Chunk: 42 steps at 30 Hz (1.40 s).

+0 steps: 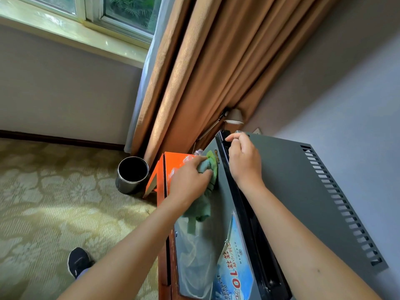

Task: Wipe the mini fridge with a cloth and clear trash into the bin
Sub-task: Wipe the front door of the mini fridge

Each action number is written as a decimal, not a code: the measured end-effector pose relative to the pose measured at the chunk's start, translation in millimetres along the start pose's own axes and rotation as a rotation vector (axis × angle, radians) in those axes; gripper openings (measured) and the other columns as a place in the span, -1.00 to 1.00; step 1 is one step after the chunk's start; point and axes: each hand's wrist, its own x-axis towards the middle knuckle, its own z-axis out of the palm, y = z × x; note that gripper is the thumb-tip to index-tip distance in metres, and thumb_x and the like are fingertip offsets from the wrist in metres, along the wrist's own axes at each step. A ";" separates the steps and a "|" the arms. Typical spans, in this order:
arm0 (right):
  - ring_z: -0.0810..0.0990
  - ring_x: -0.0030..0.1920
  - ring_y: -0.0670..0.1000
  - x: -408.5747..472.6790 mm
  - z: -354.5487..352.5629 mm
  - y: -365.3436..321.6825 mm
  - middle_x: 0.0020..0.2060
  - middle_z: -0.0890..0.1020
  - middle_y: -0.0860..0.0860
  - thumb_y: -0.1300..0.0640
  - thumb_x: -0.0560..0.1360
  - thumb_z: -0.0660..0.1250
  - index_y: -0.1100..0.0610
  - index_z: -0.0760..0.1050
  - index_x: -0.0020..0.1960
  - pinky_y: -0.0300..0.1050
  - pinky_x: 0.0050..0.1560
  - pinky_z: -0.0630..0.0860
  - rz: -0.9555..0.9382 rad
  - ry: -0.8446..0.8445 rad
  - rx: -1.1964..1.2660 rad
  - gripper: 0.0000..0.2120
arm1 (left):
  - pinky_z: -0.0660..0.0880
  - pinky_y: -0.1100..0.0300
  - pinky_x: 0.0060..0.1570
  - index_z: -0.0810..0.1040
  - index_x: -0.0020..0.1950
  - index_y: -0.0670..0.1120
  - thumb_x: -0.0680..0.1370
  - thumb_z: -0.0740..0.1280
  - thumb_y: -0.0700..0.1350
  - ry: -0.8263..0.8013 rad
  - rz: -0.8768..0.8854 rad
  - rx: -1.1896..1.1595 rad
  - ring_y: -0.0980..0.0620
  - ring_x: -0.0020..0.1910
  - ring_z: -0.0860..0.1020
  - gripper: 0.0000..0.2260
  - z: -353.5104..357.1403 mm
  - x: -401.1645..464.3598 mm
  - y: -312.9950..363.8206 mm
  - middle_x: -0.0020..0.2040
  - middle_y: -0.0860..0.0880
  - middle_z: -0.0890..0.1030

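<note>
A grey mini fridge (290, 180) stands against the right wall, its top vented along the far edge. My left hand (190, 176) grips a green cloth (205, 204) and presses it on the upper part of the fridge door front. The cloth hangs down below my hand. My right hand (242, 161) curls over the black top edge of the door near its far corner. A blue printed sticker (233, 265) is on the door lower down. A round dark bin (132, 174) stands on the carpet by the curtain.
An orange wooden cabinet (160, 174) sits beside the fridge with crumpled clear plastic (190, 158) on it. Brown curtains (205, 72) hang behind. A small lamp (233, 116) sits behind the fridge. My black shoe (79, 262) is on the patterned carpet (54, 213).
</note>
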 end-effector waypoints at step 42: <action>0.56 -0.17 0.07 3.1 2.3 5.6 -0.25 0.58 -0.07 0.07 0.58 0.05 -0.09 0.47 -0.01 0.06 -0.13 0.50 0.010 0.018 0.036 -0.78 | 0.42 0.24 -0.08 0.54 0.31 0.17 0.57 0.33 0.03 0.149 0.123 -0.139 0.16 0.05 0.56 -0.70 -7.8 45.3 32.4 0.12 0.19 0.63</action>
